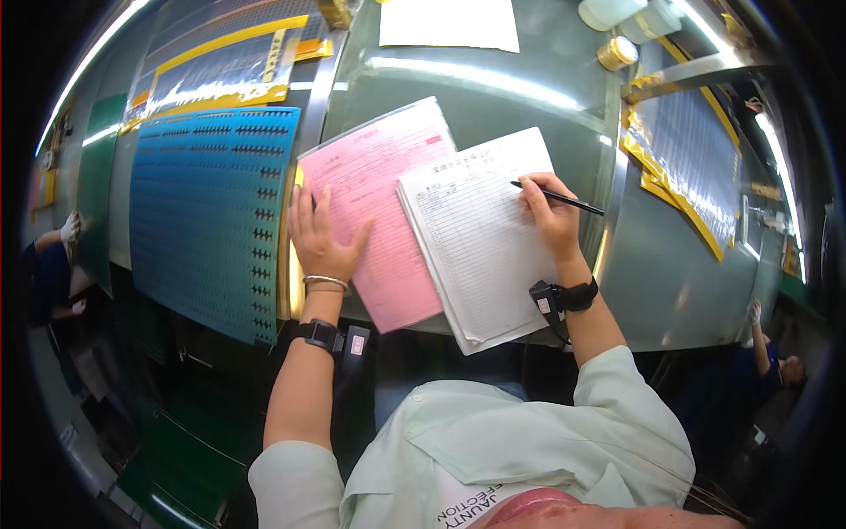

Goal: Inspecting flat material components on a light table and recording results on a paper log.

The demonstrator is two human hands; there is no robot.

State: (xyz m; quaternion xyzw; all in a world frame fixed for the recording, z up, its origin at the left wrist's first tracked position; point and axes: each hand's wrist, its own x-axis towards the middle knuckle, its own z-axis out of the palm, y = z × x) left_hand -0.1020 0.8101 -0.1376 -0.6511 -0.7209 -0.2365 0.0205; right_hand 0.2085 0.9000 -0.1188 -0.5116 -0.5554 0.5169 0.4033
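Note:
My left hand (326, 234) lies flat with its fingers spread on the left part of a pink printed form (388, 229), which looks to be in a clear sleeve. In my right hand (551, 216) is a slim black pen (573, 203), pinched near its tip end. The tip points left over the upper part of a white ruled form (480, 256), the top sheet of a stack of papers. This stack lies tilted and overlaps the right edge of the pink form. Dark straps with small devices sit on both my wrists.
A blue panel with rows of dark marks (207, 212) stands left of my left hand. Farther off lie a white sheet (449, 22) and a yellow-gold roll (617, 53) beside pale containers (656, 19). Yellow-edged clear sheets (683, 150) flank the table. Other people appear at both far sides.

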